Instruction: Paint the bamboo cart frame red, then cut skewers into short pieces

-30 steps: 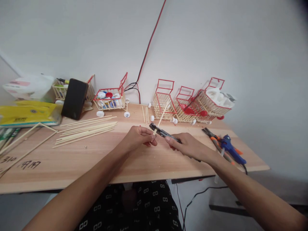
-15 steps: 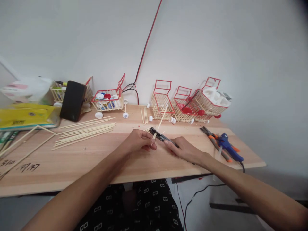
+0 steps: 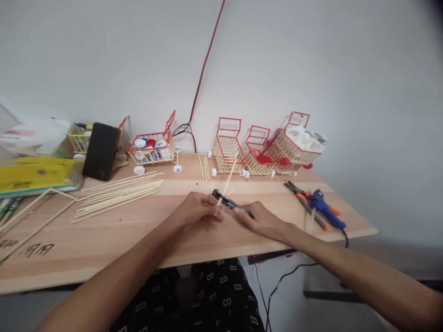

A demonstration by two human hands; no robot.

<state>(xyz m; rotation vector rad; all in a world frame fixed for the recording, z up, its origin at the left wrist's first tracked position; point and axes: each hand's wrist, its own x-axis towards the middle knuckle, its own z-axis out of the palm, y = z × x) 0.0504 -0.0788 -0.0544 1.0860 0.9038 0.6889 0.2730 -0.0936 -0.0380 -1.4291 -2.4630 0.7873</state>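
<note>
Left hand [image 3: 197, 210]: its fingers are pinching a thin wooden stick [image 3: 226, 180] near the middle of the frame, closed tight on it.
Right hand [image 3: 261, 220]: its fingers are wrapping around a black cutter [image 3: 228, 202], whose tip is meeting the stick.
Risk: the fingers are sitting very close to the cutter, so a slip might be nipping them.
Risk: the cut bit might be flying off the bench [image 3: 145, 230].

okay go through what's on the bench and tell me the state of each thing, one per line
Left hand: pinching a bamboo stick.
Bamboo stick: tilted, set in the cutter's head.
Right hand: gripping the cutter.
Cutter: held over the bench; open or closed, cannot tell.
Glue gun: lying down, unheld.
Pliers: lying flat.
Phone: propped upright, screen dark.
Stick pile: loose, flat.
</note>
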